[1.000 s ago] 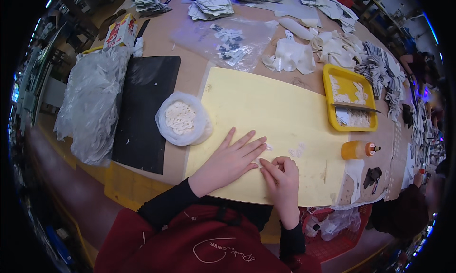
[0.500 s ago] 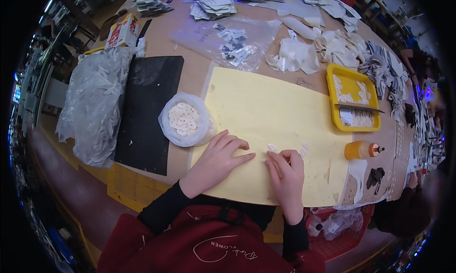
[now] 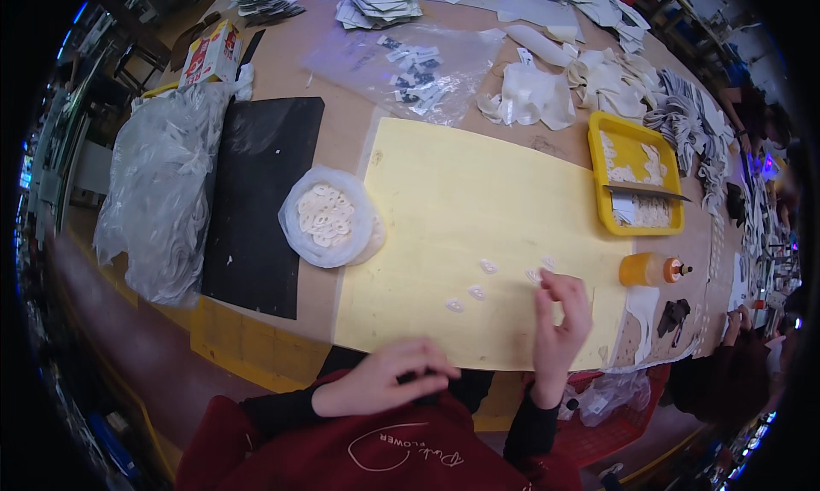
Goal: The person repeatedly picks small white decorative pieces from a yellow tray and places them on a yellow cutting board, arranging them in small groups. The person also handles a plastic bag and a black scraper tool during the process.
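Note:
On a pale yellow sheet [image 3: 444,184] lie several small white teardrop-shaped pieces with openings in them, one of them a white piece [image 3: 488,267] near the middle. My right hand [image 3: 565,316] is over the sheet's right part, thumb and forefinger curved and a little apart, their tips beside another white piece [image 3: 534,275]. Nothing shows between those fingers. My left hand [image 3: 389,378], slightly blurred, hovers at the sheet's near edge with its fingers loosely spread and holding nothing. Left of the sheet's middle stands an open translucent bag [image 3: 299,235] full of similar white pieces.
A yellow tray [image 3: 602,209] with white pieces and a long blade across it stands right, behind an orange bottle [image 3: 641,270]. At left are a black board [image 3: 260,184] and bundled plastic [image 3: 162,184]. Fabric stacks [image 3: 376,8] line the back. A person's hand [image 3: 740,316] shows far right.
My left hand has drawn back off the sheet toward my body. My right hand has shifted right, its fingers parting. White pieces formerly hidden by my hands now show on the sheet.

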The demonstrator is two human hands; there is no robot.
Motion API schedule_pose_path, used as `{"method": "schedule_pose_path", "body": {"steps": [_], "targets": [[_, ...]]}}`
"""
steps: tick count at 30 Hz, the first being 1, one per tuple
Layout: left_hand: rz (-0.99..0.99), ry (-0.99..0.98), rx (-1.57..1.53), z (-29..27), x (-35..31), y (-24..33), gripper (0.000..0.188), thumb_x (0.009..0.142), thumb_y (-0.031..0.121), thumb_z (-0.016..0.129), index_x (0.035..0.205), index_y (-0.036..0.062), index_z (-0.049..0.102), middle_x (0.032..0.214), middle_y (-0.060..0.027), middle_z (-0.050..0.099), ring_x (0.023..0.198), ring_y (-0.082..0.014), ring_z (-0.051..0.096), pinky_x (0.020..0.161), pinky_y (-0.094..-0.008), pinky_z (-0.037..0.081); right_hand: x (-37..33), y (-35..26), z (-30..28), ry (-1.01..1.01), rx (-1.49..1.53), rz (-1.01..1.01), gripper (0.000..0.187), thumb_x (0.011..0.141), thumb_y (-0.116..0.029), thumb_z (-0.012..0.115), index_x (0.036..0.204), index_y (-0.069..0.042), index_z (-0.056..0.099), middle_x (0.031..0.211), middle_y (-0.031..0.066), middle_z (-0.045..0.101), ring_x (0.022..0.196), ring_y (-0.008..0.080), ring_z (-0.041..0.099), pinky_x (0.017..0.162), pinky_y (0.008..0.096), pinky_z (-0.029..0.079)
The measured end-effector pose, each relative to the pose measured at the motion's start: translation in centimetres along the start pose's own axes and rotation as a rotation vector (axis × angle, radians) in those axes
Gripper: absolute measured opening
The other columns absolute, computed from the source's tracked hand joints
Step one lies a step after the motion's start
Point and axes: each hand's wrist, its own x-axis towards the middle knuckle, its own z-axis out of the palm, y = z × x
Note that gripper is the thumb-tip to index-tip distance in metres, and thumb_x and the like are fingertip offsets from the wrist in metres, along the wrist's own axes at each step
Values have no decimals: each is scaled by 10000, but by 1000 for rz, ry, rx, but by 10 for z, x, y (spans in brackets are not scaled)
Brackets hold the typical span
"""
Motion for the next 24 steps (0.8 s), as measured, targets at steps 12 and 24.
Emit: {"method": "schedule_pose_path", "body": {"steps": [12,24], "targets": [[-795,-52,-1319,0,2,-100,642,1129,425,358,1583,-24,288,1603,-245,382,1472,-380,416,1229,-477,366,-11,7,-2,-508,-4,-186,360,950,1,637,1309,-22,661,1322,184,663,1214,345,643,1020,418,516],[-624,-406,-1882,3,11,-137,687,1124,444,306,1614,-24,194,1625,-320,281,1508,-425,338,1274,-523,256,-6,2,5,-654,48,-74,536,983,4,510,1517,-24,483,1533,146,535,1418,323,511,1209,440,355]]}}
